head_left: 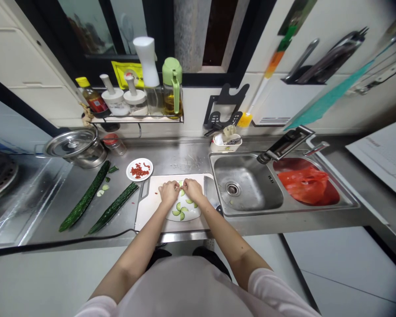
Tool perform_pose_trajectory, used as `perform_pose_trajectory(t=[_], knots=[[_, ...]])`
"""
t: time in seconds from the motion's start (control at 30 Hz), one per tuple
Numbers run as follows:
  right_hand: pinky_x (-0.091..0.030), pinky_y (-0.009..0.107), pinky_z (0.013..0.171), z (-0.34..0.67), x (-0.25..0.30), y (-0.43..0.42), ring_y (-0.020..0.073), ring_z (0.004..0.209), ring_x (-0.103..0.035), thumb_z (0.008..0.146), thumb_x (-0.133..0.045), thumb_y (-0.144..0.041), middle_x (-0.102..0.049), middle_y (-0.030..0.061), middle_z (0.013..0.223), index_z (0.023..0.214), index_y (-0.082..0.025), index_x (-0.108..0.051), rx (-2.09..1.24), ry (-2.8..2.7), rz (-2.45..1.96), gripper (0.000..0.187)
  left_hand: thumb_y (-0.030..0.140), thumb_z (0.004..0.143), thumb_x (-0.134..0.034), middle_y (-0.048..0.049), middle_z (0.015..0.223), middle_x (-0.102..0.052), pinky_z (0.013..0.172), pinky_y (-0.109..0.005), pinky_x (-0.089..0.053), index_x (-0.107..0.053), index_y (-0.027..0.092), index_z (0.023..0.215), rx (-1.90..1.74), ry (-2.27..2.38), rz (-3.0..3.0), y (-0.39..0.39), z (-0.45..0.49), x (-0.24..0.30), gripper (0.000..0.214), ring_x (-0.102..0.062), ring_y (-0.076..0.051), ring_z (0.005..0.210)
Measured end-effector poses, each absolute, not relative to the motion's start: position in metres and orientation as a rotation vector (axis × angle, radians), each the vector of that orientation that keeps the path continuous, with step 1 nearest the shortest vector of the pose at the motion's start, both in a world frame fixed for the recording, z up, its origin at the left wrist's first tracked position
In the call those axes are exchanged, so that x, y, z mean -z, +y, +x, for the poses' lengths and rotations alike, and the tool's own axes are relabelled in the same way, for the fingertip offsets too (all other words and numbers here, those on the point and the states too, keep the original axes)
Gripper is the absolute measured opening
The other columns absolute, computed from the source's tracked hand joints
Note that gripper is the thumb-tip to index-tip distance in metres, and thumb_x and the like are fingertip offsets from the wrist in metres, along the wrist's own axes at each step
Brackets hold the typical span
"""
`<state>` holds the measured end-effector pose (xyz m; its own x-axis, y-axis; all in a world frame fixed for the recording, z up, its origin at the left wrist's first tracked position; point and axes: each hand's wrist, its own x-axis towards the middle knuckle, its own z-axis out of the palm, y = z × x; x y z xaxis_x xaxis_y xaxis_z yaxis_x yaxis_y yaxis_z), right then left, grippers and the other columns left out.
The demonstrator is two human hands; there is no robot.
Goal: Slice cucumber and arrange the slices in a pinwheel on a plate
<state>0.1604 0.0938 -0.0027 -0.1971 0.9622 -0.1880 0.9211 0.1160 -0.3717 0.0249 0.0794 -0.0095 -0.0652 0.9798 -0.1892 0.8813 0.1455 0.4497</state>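
A white plate (194,213) with cucumber slices (180,211) set out in a pinwheel lies on the white cutting board (148,215). Over its far part, my left hand (170,193) and my right hand (192,190) nearly meet, fingers curled and fingertips together. Bits of green slice show around the fingertips; what either hand pinches is too small to make out. A knife (211,192) rests along the board's right edge. To the upper left, a small white dish (130,173) holds chopped red pieces (140,170).
Two cucumbers, one whole (86,200) and one cut (114,209), lie left of the board near cut ends (100,193). A lidded steel pot (77,147) stands behind. Right is a double sink (251,207) with a red plastic bag (303,185). A black cable (99,238) runs along the front edge.
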Motion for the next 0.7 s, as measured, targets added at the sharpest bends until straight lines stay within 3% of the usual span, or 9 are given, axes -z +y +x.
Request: perform_pose_trajectory(t=[0.47, 0.7], knots=[[-0.033, 0.025, 0.070, 0.162, 0.004, 0.094, 0.0176, 0.090, -0.055, 0.087, -0.053, -0.027, -0.066, 0.0057, 0.097, 0.092, -0.021, -0.062, -0.607, -2.254, -1.905, 0.012, 0.031, 0.084, -0.055, -0.0046, 0.100, -0.068, 0.086, -0.039, -0.032, -0.067, 0.026, 0.092, -0.325, 1.996, 1.751, 0.078, 0.028, 0.007, 0.016, -0.056, -0.026, 0.101], [-0.033, 0.022, 0.063, 0.178, -0.014, 0.085, 0.0140, 0.075, -0.054, 0.088, -0.050, -0.031, -0.063, 0.0013, 0.081, 0.086, -0.020, -0.061, -0.606, -2.016, -1.818, 0.015, 0.034, 0.085, -0.052, -0.0036, 0.098, -0.069, 0.085, -0.037, -0.034, -0.067, 0.026, 0.091, -0.470, 2.033, 1.658, 0.066, 0.010, -0.004, 0.018, -0.058, -0.024, 0.099]])
